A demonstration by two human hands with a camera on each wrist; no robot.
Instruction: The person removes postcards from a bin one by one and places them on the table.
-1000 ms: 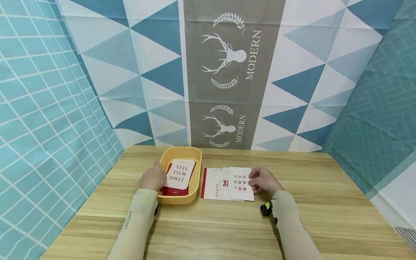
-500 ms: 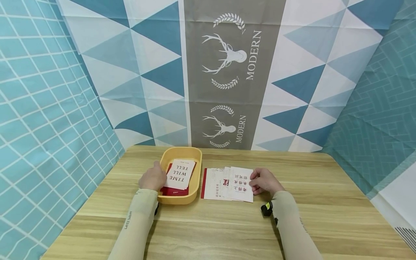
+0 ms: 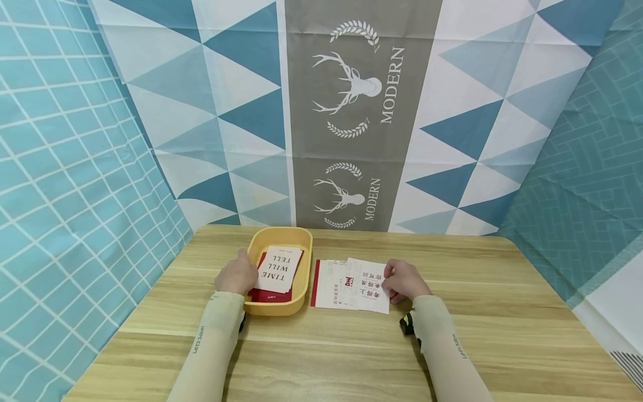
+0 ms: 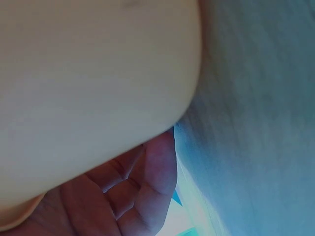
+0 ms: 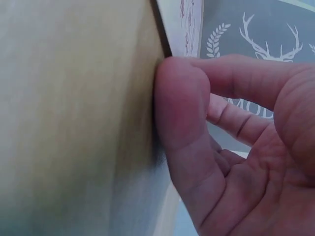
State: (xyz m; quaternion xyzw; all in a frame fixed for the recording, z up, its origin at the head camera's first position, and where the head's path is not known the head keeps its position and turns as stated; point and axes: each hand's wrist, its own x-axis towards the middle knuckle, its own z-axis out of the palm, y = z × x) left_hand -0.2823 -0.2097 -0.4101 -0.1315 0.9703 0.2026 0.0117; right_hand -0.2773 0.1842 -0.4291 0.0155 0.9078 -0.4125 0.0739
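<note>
Right hand [image 3: 406, 280], mine: thumb and fingers pinching the right edge of one white card [image 3: 373, 287], which bears three lines of dark characters and lies slightly askew over the right part of a printed card [image 3: 331, 285] on the tabletop [image 3: 321, 357]. Along the left side of that lower card, one strip of red backing [image 3: 315, 283]. Left hand [image 3: 236, 273], mine: well apart from the right, gripping the left side of one yellow tray [image 3: 279, 310], fingers bent against its outside. Contents of tray: a small pile of lettered cards [image 3: 277, 272], the top one reading TIME WILL TELL, upon something dark red [image 3: 271, 296]. Handling note, in my judgement: the step is lining up the white card with its neighbours, so a light pinch suits, thin stock being apt to crease; I should turn it until its edges run square with the layer beneath, pressing little lest the lower ones slide. The left hand best steadies the tray without tipping it. Concealed or unclear: the count of cards in either group; the pinched margin, covered by my fingers; whether that edge is raised; the small print; my left thumb; and, in the left wrist view, part of my palm, cut off.
</note>
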